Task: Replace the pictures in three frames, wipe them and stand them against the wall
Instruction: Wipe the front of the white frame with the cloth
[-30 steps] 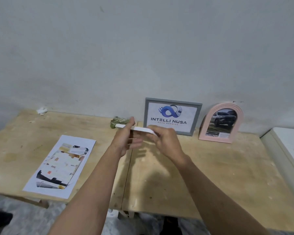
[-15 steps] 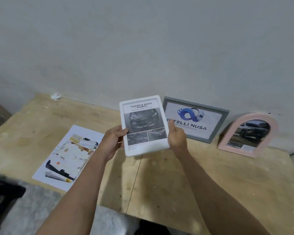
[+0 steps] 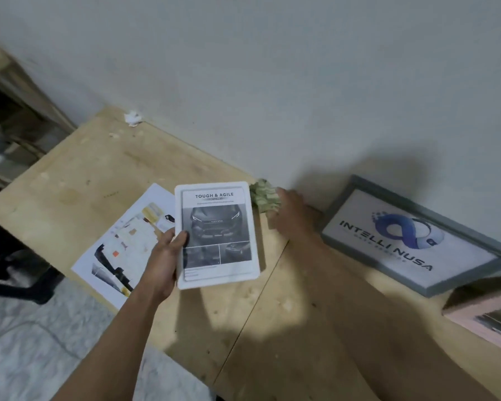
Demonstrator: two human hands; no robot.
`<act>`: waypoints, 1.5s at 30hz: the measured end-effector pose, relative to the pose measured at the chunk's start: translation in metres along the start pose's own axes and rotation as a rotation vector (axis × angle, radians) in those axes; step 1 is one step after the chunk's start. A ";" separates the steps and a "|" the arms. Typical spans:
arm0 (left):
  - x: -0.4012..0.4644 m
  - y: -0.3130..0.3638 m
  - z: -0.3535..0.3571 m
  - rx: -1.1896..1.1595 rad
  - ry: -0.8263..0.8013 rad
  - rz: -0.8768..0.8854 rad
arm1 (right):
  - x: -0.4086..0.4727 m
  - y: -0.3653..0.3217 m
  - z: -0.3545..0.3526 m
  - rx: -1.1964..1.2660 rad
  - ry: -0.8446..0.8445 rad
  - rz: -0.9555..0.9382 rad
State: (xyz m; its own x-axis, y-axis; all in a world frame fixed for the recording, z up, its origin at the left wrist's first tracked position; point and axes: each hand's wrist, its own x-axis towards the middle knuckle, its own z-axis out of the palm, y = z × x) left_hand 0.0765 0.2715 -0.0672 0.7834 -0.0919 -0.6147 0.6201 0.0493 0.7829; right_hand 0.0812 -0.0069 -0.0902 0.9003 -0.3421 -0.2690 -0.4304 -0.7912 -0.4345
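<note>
Holding the white frame (image 3: 217,234) by its left edge, left hand (image 3: 166,253) has thumb clamped over the front; stiff, light, probably smudgy. Farther back, right hand (image 3: 290,211) reaches the soft green cloth (image 3: 264,195) at the desk's (image 3: 122,169) wall edge; grip unclear.

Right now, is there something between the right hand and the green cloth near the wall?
Nothing visible stands between them. The right hand already touches the green cloth, which lies on the table against the wall. The left hand holds the white frame off to the side.
</note>
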 end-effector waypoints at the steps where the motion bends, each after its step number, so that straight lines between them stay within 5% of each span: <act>1: 0.002 -0.001 -0.005 0.008 0.015 -0.002 | 0.011 0.003 0.004 -0.126 -0.032 -0.056; 8: 0.008 -0.022 -0.006 0.036 0.017 -0.023 | 0.052 0.011 0.033 -0.318 -0.012 -0.154; 14: -0.022 -0.040 0.000 0.087 -0.029 -0.013 | 0.006 0.010 0.029 0.441 0.107 0.127; 28: -0.109 -0.116 0.011 0.304 -0.324 0.095 | -0.256 0.074 0.029 0.904 0.275 0.438; 36: -0.137 -0.131 0.029 0.282 -0.409 0.163 | -0.276 0.061 0.018 -0.047 0.486 -0.167; 41: -0.141 -0.103 0.031 0.174 -0.305 0.186 | -0.320 0.036 0.038 0.014 0.450 -0.309; 45: -0.140 -0.086 0.020 0.156 -0.286 0.223 | -0.353 0.022 0.039 0.139 0.199 -0.366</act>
State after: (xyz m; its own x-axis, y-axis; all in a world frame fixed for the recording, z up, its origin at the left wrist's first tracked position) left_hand -0.0873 0.2603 -0.0461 0.8412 -0.3702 -0.3941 0.4053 -0.0508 0.9128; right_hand -0.2490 0.1162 -0.0389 0.9841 -0.1539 0.0891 -0.0732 -0.8074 -0.5855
